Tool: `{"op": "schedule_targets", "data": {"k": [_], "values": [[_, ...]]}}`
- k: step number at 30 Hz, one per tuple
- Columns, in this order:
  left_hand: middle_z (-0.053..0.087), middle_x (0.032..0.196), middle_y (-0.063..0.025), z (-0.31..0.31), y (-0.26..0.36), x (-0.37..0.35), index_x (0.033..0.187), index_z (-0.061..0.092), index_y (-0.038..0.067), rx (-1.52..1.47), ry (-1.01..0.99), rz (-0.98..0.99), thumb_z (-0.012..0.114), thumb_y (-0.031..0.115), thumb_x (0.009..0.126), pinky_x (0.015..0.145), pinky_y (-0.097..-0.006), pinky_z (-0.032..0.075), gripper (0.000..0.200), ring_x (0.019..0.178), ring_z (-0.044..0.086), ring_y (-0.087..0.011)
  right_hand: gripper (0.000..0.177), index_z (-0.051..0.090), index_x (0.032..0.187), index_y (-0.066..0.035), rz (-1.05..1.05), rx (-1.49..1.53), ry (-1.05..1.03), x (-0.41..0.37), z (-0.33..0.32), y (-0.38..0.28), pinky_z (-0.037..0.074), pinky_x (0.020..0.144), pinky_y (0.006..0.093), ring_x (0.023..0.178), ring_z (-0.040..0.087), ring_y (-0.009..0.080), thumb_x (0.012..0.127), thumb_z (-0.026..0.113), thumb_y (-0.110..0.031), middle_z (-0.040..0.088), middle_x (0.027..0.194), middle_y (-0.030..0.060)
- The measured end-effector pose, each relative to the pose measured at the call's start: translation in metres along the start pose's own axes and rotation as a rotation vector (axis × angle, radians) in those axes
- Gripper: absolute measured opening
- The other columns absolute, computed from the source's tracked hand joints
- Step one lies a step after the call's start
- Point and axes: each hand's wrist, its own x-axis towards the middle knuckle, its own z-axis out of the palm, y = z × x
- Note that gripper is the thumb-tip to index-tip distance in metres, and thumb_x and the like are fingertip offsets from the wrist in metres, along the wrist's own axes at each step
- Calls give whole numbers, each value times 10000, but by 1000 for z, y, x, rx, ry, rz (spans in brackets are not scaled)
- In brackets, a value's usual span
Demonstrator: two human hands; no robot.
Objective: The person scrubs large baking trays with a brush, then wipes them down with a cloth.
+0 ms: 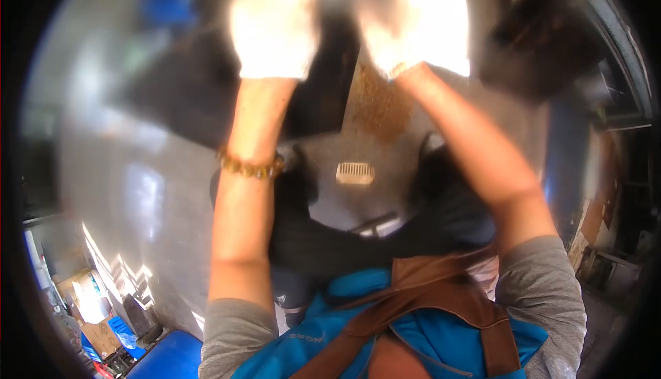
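My left hand (275,29), in a white glove, is held far forward at the top of the head view, its rounded outline closed like a fist. To its right my right hand (406,24), also gloved in white, is curled, with a dark smudge over its finger side. Glare washes out both gloves, and I cannot tell what the fingers hold. A dark flat piece (320,100) lies beneath and between the hands, reaching left under my forearm. Beside it, below my right hand, is a rust-brown patch (382,103) on grey metal. A beaded bracelet (249,165) circles my left wrist.
A small pale slotted block (354,173) lies on the grey surface (186,200) between my dark-clad legs. A dark box-like object (540,45) stands at the upper right. Cardboard (103,338) and a blue flat-topped object (169,358) are at the lower left.
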Motion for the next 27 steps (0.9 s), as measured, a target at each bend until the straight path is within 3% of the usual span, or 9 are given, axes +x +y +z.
{"op": "schedule_targets", "data": {"k": [4, 10, 13, 15, 17, 18, 20, 23, 27], "values": [[658, 818, -28, -2, -4, -6, 916, 693, 188, -19, 117, 4, 732, 239, 784, 719, -401, 494, 146, 801, 660, -237, 331, 683, 1144, 25, 224, 255, 108, -9, 21, -10, 480, 924, 371, 959, 657, 296, 976, 624, -255, 712, 974, 180], [502, 699, -77, -13, -25, -18, 736, 545, 138, -139, 288, -41, 638, 175, 781, 667, -410, 397, 110, 694, 526, -277, 200, 592, 994, 28, -370, -437, 74, -50, 59, 12, 545, 780, 467, 849, 690, 387, 925, 548, -155, 674, 863, 259], [551, 727, -81, -10, -41, -25, 760, 572, 133, -100, 253, -100, 648, 175, 794, 682, -418, 424, 93, 725, 564, -278, 277, 581, 1086, 43, 57, -124, -52, -83, 82, 8, 554, 790, 459, 853, 700, 380, 897, 567, -159, 690, 872, 240], [560, 733, -83, -12, -49, -29, 759, 573, 133, -80, 251, -126, 652, 173, 794, 683, -421, 431, 95, 732, 573, -280, 398, 571, 1209, 42, 270, -251, -331, -115, 105, 38, 561, 807, 440, 873, 704, 374, 880, 586, -183, 698, 887, 224], [557, 726, -72, -16, -57, -33, 753, 569, 135, -82, 293, -166, 664, 162, 774, 677, -428, 434, 101, 727, 576, -275, 582, 538, 1341, 21, 363, -399, -671, -137, 118, 65, 544, 916, 440, 1026, 682, 393, 844, 618, -270, 694, 1070, 258], [645, 839, -120, -18, -62, -37, 908, 671, 90, -138, 218, -217, 695, 190, 815, 784, -425, 480, 138, 861, 630, -329, 639, 524, 1378, 16, 435, -430, -819, -142, 114, 68, 528, 974, 439, 1113, 663, 393, 831, 624, -301, 681, 1167, 271], [687, 872, -33, -10, -77, -38, 961, 717, 192, 69, 174, -191, 718, 218, 807, 726, -405, 522, 156, 828, 669, -264, 772, 477, 1449, 7, 439, -327, -963, -146, 107, 80, 456, 1090, 423, 1283, 577, 367, 812, 642, -396, 597, 1362, 261], [722, 986, -44, 5, -101, -62, 1061, 727, 182, -43, 195, -238, 687, 168, 844, 794, -408, 542, 221, 911, 685, -286, 978, 462, 1481, -14, 542, -45, -855, -89, 74, 9, 404, 1136, 413, 1351, 512, 379, 808, 627, -705, 538, 1446, 242], [732, 1088, -64, 13, -133, -78, 1169, 719, 164, 137, 253, -124, 681, 144, 861, 848, -403, 540, 311, 977, 688, -294, 630, 650, 1290, -8, 518, 373, -742, -45, 39, -39, 476, 1006, 353, 1144, 634, 215, 897, 680, -500, 699, 1167, 182]]}}
